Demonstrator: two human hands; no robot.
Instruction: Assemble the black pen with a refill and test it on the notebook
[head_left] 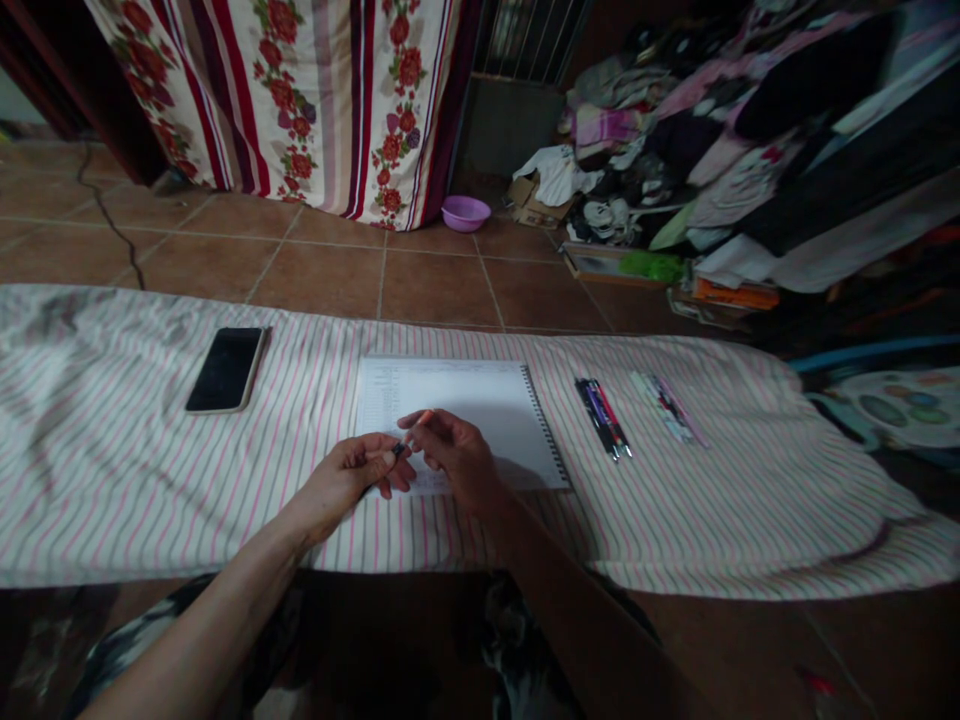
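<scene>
At the far left the striped cloth (112, 470) is spread flat over the tiled floor, seemingly as a clean working surface, and a phone (226, 368) lies on it face up with a dark screen, well apart from the hands, likely set aside so it stays out of the way. The left hand (352, 478) comes in low from the person's lap, its thumb and forefinger pinched narrow on the dark end of a pen (411, 434). The pen is held just above the near edge of the notebook (480, 400), tilted up toward the right. The right hand (457, 455) meets it from the other side, fingers curled close around the pale barrel. Each hand appears to grip one end so they can work against each other. The notebook lies open and flat, centred before the person, its spiral binding (546, 425) along the right edge. Further right, a few dark pens (604, 418) lie side by side on the cloth, and near them some pale pens (667, 407), apparently laid out within easy reach. Beyond, at the right, a heap of clothes (712, 130) is piled against the wall.
</scene>
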